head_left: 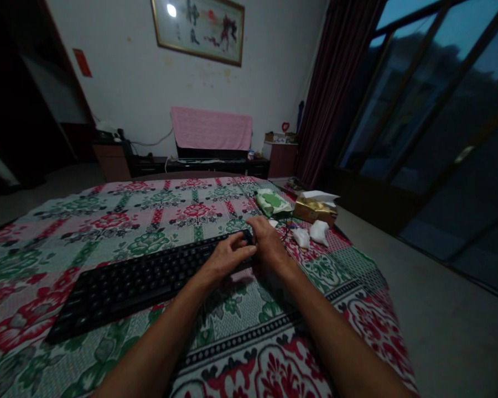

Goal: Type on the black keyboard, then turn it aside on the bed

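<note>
A black keyboard (136, 284) lies slantwise on a flowered tablecloth, its right end under my hands. My left hand (225, 257) is over the keyboard's right part, thumb stretched toward the right and the fingers apart from it. At that same end, my right hand (269, 243) is bent round the keyboard's corner with curled fingers. Its fingertips are partly hidden, and the two hands nearly meet. Just beyond my right hand lie two crumpled white wads, one nearer (301, 237) and one farther right (319, 232).
A green-and-white wipes pack (271, 202) and a gold tissue box (315, 210) stand toward the table's right edge. The patterned tablecloth (195, 213) covers the table. Beyond it, a pink cloth (211, 128) hangs over something on a low cabinet; glass doors (448, 121) are at right.
</note>
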Demonstrator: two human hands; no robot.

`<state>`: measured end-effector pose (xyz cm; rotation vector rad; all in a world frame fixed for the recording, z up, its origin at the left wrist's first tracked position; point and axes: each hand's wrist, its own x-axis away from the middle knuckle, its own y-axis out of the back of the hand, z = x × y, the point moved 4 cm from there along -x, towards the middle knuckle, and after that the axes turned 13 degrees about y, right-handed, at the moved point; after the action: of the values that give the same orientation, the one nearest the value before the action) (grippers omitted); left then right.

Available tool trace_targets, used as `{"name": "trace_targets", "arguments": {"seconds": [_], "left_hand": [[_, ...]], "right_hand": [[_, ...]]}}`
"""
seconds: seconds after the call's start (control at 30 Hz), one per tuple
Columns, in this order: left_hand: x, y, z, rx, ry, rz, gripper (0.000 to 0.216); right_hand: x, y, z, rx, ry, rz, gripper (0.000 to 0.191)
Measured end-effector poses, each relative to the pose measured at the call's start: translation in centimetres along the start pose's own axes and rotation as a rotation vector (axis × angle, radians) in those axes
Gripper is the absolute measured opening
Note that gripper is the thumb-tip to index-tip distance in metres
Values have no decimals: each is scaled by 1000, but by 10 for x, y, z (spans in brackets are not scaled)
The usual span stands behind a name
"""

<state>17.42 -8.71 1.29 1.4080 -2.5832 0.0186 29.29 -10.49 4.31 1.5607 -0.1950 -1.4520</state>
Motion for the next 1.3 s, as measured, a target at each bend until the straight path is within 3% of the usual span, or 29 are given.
{"name": "trace_targets", "arguments": {"seconds": [0.07, 0.17, 0.3, 0.43, 0.6, 0.73, 0.8, 0.87, 0.97, 1.03, 1.17, 1.3], "left_hand": [[3, -8, -1, 97, 22, 130, 52], [3, -9, 6, 228, 42, 216, 50], [-3, -3, 18, 358, 38, 225, 56], [-6, -2, 21, 376, 2, 224, 60], [-9, -4, 26, 366, 14, 202, 53], [-11, -5, 26, 353, 49, 207, 49], [-11, -4, 23, 349, 34, 181, 47], [-10, -1, 20, 322, 11, 144, 49], [-8, -2, 15, 198, -19, 138, 47], [-6, -4, 14, 105, -30, 146, 40], [-4, -1, 11, 34, -42, 119, 27], [-7, 9, 10, 188, -36, 106, 18]], "right_hand": [[1, -10, 10, -80, 35, 96, 34], [3, -18, 18, -202, 90, 165, 36], [3, -24, 20, -343, 149, 147, 49], [4, -26, 16, -444, 109, 132, 57], [5, -22, 20, -602, 54, 230, 55], [7, -13, 16, -824, -109, 428, 58], [6, -4, 3, -852, -123, 382, 54], [6, 7, -22, -764, -203, 203, 43], [11, 28, -61, -387, -366, -130, 36], [14, 40, -70, -136, -318, -239, 41], [13, 45, -66, 62, -132, -172, 56], [14, 36, -62, 52, -131, -46, 49]]}}
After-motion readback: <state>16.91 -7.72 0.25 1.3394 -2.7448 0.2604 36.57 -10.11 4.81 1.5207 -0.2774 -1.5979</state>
